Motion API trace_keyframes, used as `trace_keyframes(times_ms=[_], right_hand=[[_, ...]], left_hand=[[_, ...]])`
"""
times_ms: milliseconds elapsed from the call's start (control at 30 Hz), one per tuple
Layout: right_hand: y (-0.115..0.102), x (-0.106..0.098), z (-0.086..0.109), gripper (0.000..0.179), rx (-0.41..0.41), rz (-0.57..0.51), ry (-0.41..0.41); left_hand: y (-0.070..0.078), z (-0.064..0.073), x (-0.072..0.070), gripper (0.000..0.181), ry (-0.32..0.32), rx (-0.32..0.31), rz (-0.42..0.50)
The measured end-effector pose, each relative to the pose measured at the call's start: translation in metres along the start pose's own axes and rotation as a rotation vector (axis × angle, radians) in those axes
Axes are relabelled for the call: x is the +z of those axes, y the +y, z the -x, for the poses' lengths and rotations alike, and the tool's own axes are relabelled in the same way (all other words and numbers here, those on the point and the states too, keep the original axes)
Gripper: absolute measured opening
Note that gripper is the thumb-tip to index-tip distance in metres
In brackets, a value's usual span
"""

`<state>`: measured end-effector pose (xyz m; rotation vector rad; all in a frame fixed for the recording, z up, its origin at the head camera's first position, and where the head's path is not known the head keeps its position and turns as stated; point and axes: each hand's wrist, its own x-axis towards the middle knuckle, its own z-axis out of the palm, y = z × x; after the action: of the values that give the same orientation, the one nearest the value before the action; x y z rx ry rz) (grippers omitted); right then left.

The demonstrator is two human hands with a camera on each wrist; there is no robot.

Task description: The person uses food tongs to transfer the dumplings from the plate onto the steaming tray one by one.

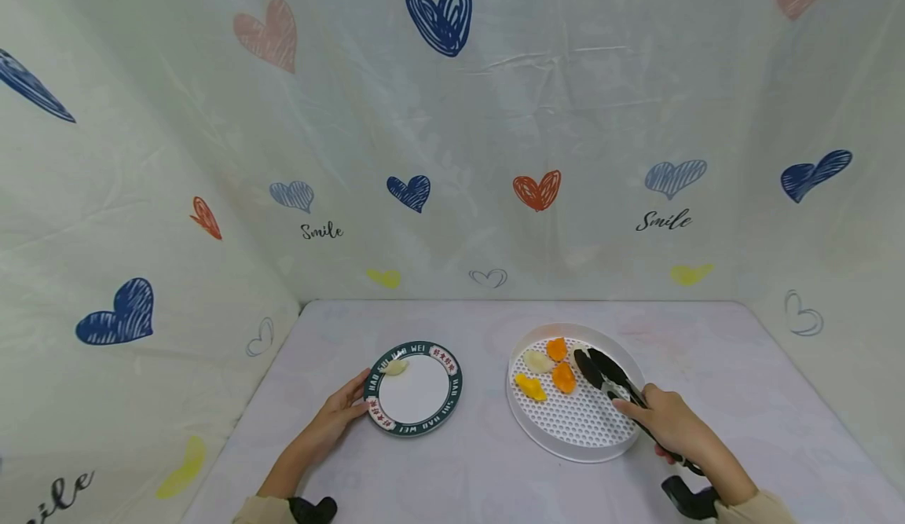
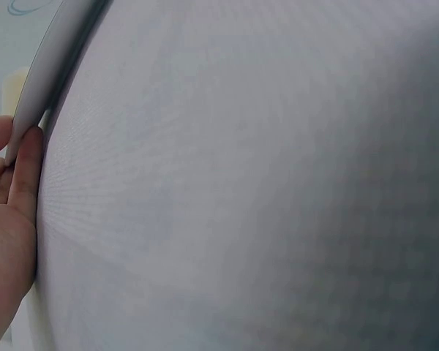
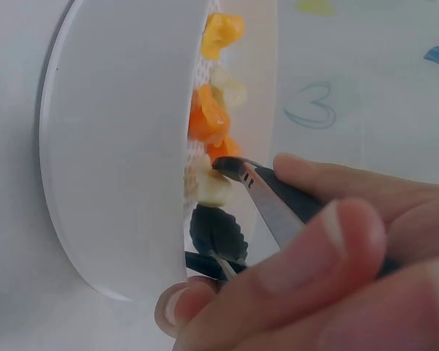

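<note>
In the head view, the fingers of your left hand (image 1: 342, 409) grip the edge of the plate (image 1: 417, 398), a flat white disc with a dark, lettered rim. One pale piece (image 1: 394, 367) lies on it, just past those fingertips. The fingers of your right hand (image 1: 672, 423) are curled round the tongs (image 1: 628, 387), which reach ahead of them into the basket (image 1: 573, 423), a round white tub with a holed floor. Five pieces lie there beyond your right fingers: two orange pieces (image 1: 563, 377), a yellow piece (image 1: 530, 387) and two more pale pieces (image 1: 539, 361). With one piece on the plate and five in the basket, the work looks early.

In the left wrist view, your thumb is above the rim and a finger is tucked between it and the surface (image 2: 205, 175). The plate's underside looks smooth.

In the right wrist view, the tongs stand parted ahead of your fingers, one black head leaf-shaped and toothed. A pale piece sits between the heads; you cannot tell whether both touch it. The orange and yellow pieces look glossy and folded; the basket's wall is smooth.
</note>
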<state>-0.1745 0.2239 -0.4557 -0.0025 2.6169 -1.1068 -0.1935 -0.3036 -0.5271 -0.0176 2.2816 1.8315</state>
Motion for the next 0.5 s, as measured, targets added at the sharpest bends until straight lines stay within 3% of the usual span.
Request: trace_keyframes(times_ms=[500], right_hand=[[-0.0061,0.003,-0.0011,0.048,0.011,0.057,0.03]], left_hand=[[-0.0004,-0.0006,0.0004,0.064,0.005,-0.004,-0.001]])
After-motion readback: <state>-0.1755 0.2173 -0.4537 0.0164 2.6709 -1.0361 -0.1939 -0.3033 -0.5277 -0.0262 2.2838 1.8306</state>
